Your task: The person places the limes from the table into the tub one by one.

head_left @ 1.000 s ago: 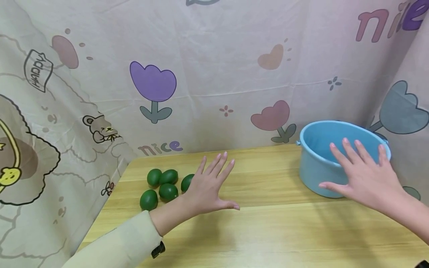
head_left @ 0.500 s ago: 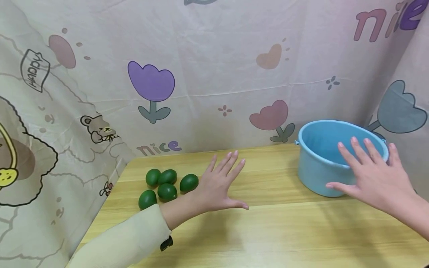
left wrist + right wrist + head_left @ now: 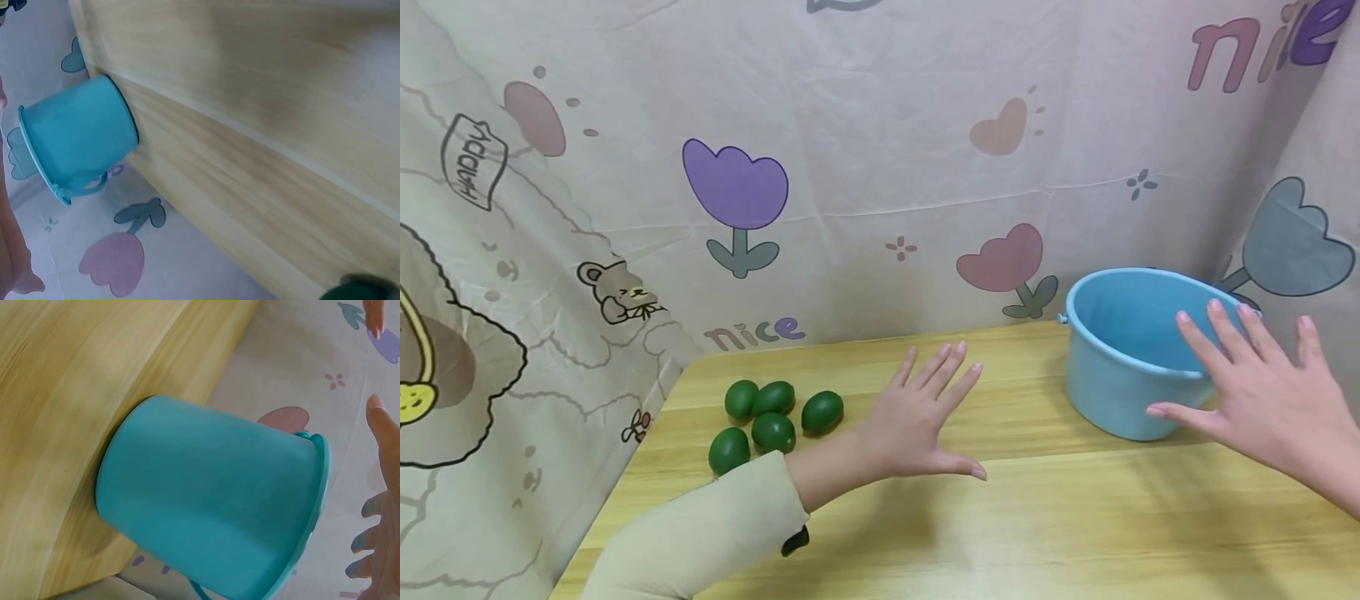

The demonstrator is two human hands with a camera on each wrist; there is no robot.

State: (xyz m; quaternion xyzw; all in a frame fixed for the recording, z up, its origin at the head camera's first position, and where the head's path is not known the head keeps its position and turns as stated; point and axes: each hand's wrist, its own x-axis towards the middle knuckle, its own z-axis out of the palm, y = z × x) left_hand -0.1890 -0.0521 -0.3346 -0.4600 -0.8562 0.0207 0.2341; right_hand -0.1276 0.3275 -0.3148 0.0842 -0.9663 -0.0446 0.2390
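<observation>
My left hand (image 3: 910, 425) hovers over the middle of the table with fingers spread and straight, holding nothing. Left of it lie several dark green, egg-shaped fruits (image 3: 773, 432) that look like limes or small avocados. My right hand (image 3: 1273, 396) is spread in front of the right side of a light blue bucket (image 3: 1131, 392) and hides part of its rim; it holds nothing. In the right wrist view the bucket (image 3: 206, 494) appears tilted by the camera angle, with the fingers apart from it. The inside bottom of the bucket is hidden.
A light wooden table (image 3: 1000, 525) carries everything. Behind it and at both sides hangs a pale curtain (image 3: 880, 125) printed with flowers, bears and words. The bucket stands at the back right, near the curtain.
Both hands have drifted to the right, staying spread, and more of the rightmost green fruit shows. The fruits and the bucket stay in place, apart from a slight view shift.
</observation>
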